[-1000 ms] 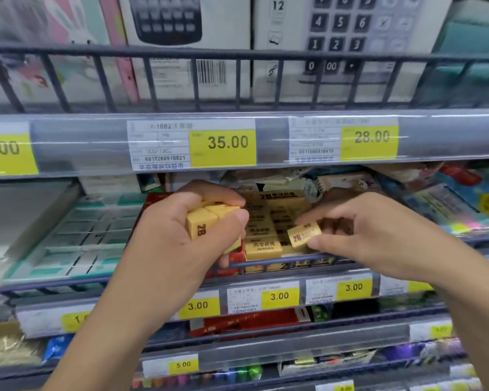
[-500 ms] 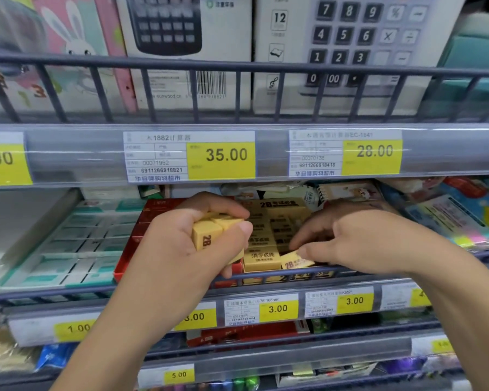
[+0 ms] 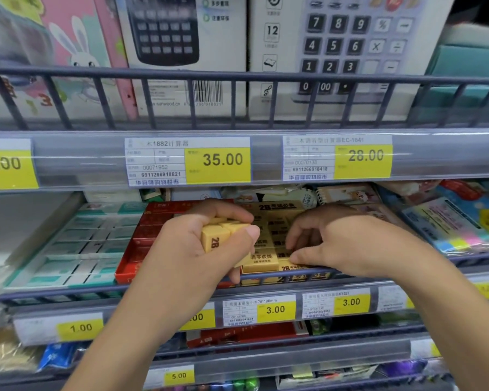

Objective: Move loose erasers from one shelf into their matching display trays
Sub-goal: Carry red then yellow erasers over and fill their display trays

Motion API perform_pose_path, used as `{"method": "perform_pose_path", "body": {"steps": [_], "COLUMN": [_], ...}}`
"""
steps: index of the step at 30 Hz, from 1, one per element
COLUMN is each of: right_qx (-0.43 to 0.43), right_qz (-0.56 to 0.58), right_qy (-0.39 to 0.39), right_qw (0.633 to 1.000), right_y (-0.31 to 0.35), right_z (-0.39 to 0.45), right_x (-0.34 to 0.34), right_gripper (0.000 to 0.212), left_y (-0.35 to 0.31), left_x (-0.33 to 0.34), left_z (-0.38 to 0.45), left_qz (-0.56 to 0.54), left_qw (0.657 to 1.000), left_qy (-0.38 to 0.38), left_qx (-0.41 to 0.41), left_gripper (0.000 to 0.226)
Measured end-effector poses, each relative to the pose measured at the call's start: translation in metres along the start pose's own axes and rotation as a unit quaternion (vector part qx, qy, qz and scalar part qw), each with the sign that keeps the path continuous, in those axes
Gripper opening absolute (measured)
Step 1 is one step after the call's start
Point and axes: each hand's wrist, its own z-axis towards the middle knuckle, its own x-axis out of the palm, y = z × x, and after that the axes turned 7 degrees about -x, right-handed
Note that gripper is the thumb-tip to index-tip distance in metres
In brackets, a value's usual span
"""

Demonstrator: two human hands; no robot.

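My left hand grips a small stack of yellow 2B erasers just above the front of the middle shelf. To its right lies the yellow eraser display tray, filled with rows of matching erasers. My right hand reaches into the tray's front row, thumb and fingertips pinching a yellow eraser down against the front rail. A red tray sits to the left of the yellow one, partly hidden by my left hand.
A teal and white tray fills the shelf's left part. Notebooks and colourful packets crowd the right. A wire rail fronts the shelf. The shelf above carries calculator boxes behind a rail and price tags.
My right hand has lowered its eraser from mid-air into the tray's front row. My left hand has stayed in place with its stack. The view has moved closer.
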Motion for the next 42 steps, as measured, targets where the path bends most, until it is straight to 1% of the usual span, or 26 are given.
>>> {"method": "perform_pose_path", "body": {"steps": [2,3,5,6,8,10,12,15,17,19,21,25,29,31,32,34,35,37,38,39,40,42], "right_qx": [-0.042,-0.079,-0.153,-0.18,-0.196,-0.185,-0.186,-0.201,-0.205,-0.192,-0.183,-0.185,-0.176,-0.167,-0.165,-0.141,-0.113,-0.049,-0.025,-0.013,-0.009,0.001], "right_qz": [0.047,0.1,0.205,0.216,0.152,0.09,0.088,0.087,0.123,0.165,0.145,0.113,0.079,0.067,0.062,0.058,0.057,0.043,0.033,0.024,0.012,-0.036], "right_qy": [-0.082,-0.118,-0.145,-0.149,-0.17,-0.208,-0.233,-0.258,-0.27,-0.264,-0.254,-0.232,-0.237,-0.236,-0.235,-0.239,-0.23,-0.19,-0.18,-0.176,-0.169,-0.136], "right_qw": [0.995,0.985,0.956,0.948,0.954,0.956,0.95,0.941,0.933,0.93,0.939,0.948,0.952,0.955,0.956,0.959,0.965,0.98,0.983,0.984,0.986,0.99], "right_y": [0.005,0.009,0.022,0.028,0.034,0.036,0.035,0.034,0.033,0.032,0.03,0.029,0.029,0.026,0.024,0.013,0.004,-0.016,-0.025,-0.032,-0.037,-0.041], "right_z": [-0.01,-0.015,-0.025,-0.028,-0.03,-0.029,-0.028,-0.027,-0.026,-0.025,-0.024,-0.024,-0.026,-0.026,-0.027,-0.025,-0.023,-0.018,-0.014,-0.01,-0.005,0.004], "right_x": [0.003,0.005,0.01,0.014,0.025,0.031,0.034,0.036,0.038,0.037,0.037,0.039,0.037,0.033,0.031,0.024,0.019,0.009,0.004,-0.001,-0.005,-0.01], "right_gripper": [0.011,0.017,0.034,0.042,0.051,0.049,0.044,0.043,0.042,0.042,0.044,0.048,0.048,0.043,0.037,0.016,0.02,0.036,0.036,0.032,0.033,0.041], "left_y": [-0.001,-0.001,-0.001,0.0,0.0,0.0,0.001,0.003,0.004,0.004,0.005,0.006,0.005,0.004,0.004,0.002,0.002,0.0,0.0,-0.001,-0.001,-0.003], "left_x": [0.002,0.003,0.005,0.007,0.009,0.009,0.008,0.005,0.003,-0.001,-0.003,-0.002,0.003,0.006,0.008,0.01,0.01,0.009,0.009,0.01,0.01,0.012], "left_z": [0.001,0.002,0.003,0.003,0.004,0.004,0.004,0.003,0.003,0.003,0.004,0.007,0.007,0.007,0.008,0.011,0.012,0.015,0.016,0.017,0.018,0.02], "left_qz": [-0.012,-0.02,-0.036,-0.046,-0.072,-0.085,-0.092,-0.117,-0.14,-0.136,-0.123,-0.059,-0.062,-0.06,-0.062,-0.087,-0.102,-0.112,-0.111,-0.108,-0.103,-0.09], "left_qw": [1.0,1.0,0.999,0.998,0.996,0.994,0.992,0.987,0.985,0.987,0.989,0.996,0.996,0.996,0.996,0.995,0.993,0.991,0.991,0.991,0.992,0.993], "left_qy": [0.002,0.005,0.015,0.022,0.038,0.055,0.075,0.095,0.089,0.073,0.068,0.063,0.05,0.047,0.042,0.019,0.008,-0.007,-0.01,-0.011,-0.012,-0.013], "left_qx": [-0.008,-0.013,-0.02,-0.022,-0.034,-0.043,-0.046,-0.047,-0.039,-0.036,-0.035,-0.027,-0.029,-0.036,-0.039,-0.051,-0.062,-0.073,-0.075,-0.075,-0.074,-0.074], "left_gripper": [0.035,0.036,0.036,0.035,0.036,0.039,0.042,0.041,0.04,0.04,0.041,0.031,0.027,0.026,0.024,0.012,0.011,0.015,0.017,0.018,0.018,0.016]}}
